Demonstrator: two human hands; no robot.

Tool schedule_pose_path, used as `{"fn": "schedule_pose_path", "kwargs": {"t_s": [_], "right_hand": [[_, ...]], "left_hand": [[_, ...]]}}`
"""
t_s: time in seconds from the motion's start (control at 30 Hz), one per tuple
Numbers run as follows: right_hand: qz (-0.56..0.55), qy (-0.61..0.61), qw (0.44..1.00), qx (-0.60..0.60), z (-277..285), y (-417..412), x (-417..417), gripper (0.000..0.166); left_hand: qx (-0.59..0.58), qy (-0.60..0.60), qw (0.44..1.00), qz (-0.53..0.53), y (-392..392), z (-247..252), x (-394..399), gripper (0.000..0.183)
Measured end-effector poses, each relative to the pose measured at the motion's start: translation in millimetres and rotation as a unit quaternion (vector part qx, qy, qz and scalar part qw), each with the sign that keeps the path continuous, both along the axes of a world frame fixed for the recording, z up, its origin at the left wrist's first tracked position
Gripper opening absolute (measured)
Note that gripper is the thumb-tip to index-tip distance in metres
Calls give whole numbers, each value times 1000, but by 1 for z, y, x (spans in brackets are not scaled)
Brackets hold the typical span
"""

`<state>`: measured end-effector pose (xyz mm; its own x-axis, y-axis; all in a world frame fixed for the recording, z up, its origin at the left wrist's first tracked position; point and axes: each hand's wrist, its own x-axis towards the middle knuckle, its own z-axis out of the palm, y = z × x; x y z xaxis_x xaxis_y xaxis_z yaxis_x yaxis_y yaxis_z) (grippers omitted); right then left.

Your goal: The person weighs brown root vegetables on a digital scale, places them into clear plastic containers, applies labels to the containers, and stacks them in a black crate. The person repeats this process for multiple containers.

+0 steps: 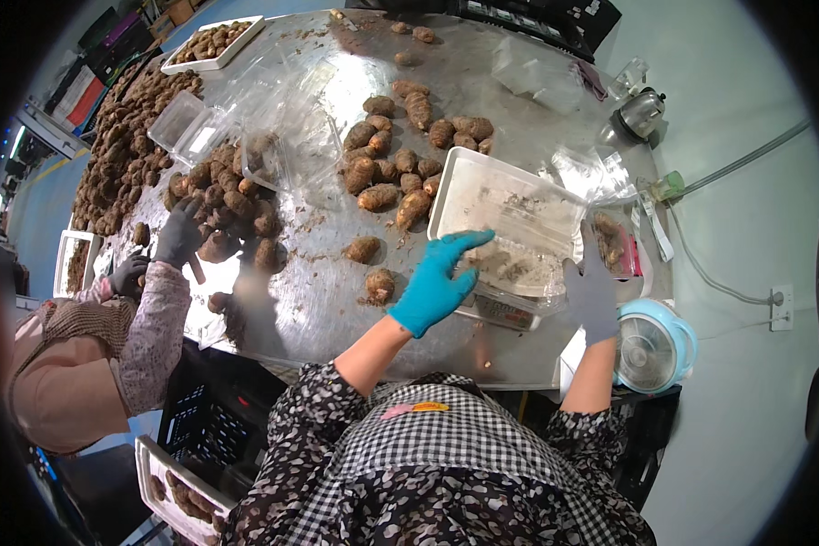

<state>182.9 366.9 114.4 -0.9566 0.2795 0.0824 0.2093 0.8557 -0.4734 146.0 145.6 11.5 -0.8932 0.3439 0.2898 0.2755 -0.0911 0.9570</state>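
Note:
My left hand (440,280), in a teal glove, is over the near left side of a white tray (481,177). Its fingers are spread, and nothing shows in its grasp. A clear plastic clamshell container (519,273) lies in the tray, beside my left fingertips; whether they touch it I cannot tell. On the right, my grey-gloved right hand (592,293) has its fingers stretched out and thumb apart, close to the tray's right edge. Just beyond it sits a clear pack of taro corms (609,242) with a pink label. Beneath the tray, a scale (501,314) is partly hidden.
Loose taro corms (379,174) lie across the metal table (327,273). A co-worker's gloved hand (179,235) reaches to another pile (225,184). A blue fan (650,348) stands at the right, with a metal flask (638,116) farther back. A crate (208,403) sits below the table edge.

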Motion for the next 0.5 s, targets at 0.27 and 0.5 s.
{"fn": "schedule_pose_path", "kwargs": {"t_s": [0.27,0.5], "right_hand": [[44,31,989,140,-54,45,-14,62],[-20,30,989,146,-68,38,-40,53]], "left_hand": [[58,-157,966,196,-65,-48,-17,47],[-229,-139,944,193,-91,-143,-50,65]]}}
